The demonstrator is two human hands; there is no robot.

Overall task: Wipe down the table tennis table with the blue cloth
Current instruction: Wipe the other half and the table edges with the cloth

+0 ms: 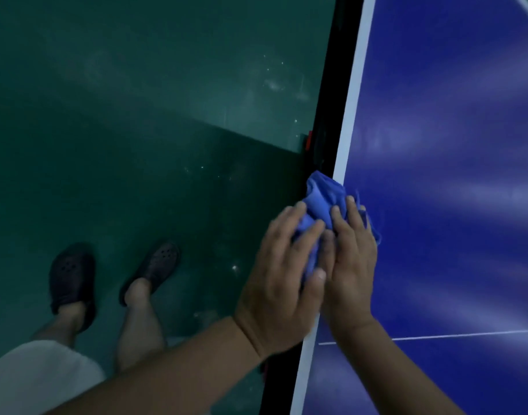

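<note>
**Blue cloth** [325, 199]: soft fabric, bunching into a crumpled wad with deep folds and a loose fringe trailing to the right. Lying on the left edge of the counter, about midway between near and far, with its far end slightly overhanging that edge.

**Counter** [451, 145]: table tennis top, flat, hard and deep blue. Glossy, carrying pale streaks of reflected light and filling the right side of the view.

**White border stripe** [351, 115]: straight painted band, running along the counter's left edge from near to far.

**Thin white line** [466, 335]: crossing the blue surface from left to right at the near end.

**Black side rim** [331, 85]: dark and smooth, dropping away just left of the stripe. Small red part [309, 142] showing beside it, too blurred for identifying.

**Left hand** [286, 280]: reaching over the rim, grip curling round the near-left side of the cloth, thumb pressing against the wad.

**Right hand** [351, 265]: lying on the counter, touching the left hand. Fingers stretching fairly straight over the top of the cloth and pressing it down, so the grip is flat and wide.

**Floor** [137, 115]: dull green and smooth, speckled with pale marks, lying to the left.

**Clogs** [71, 274]: dark, rounded, pierced with small holes, standing on the floor at near left.

**Shorts** [41, 375]: pale, soft-looking cloth, showing at the near left corner.
</note>
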